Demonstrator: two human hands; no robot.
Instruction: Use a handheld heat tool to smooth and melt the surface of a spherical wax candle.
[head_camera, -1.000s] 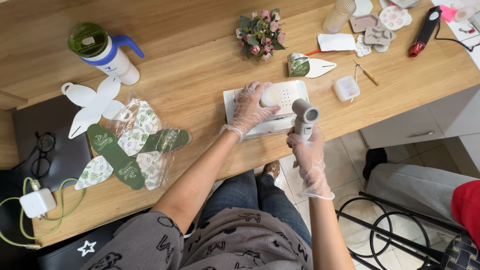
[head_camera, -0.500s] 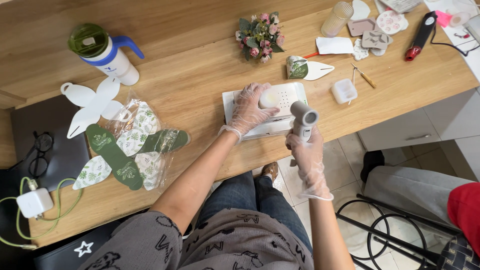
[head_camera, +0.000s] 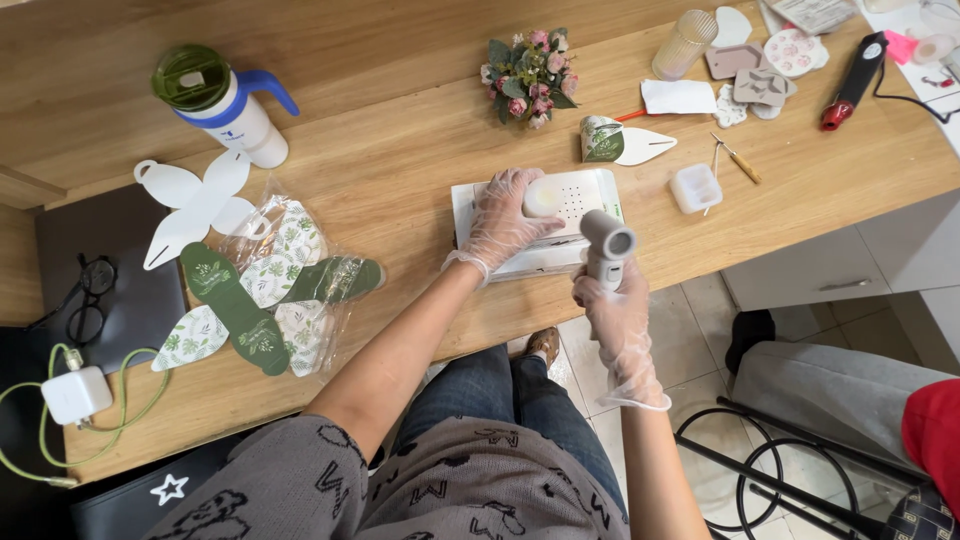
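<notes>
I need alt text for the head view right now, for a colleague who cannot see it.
Seen from above, a seated person in clear gloves rests the left hand on a small pale round object atop a white flat box on a wooden table, while the right hand grips a grey handheld tool. Leaf-patterned paper cutouts lie to the left.

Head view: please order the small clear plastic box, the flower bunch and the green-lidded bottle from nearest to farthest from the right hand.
From the right hand:
1. Small clear plastic box, just up and right of it.
2. Flower bunch, farther back on the table.
3. Green-lidded bottle, far left.
</notes>
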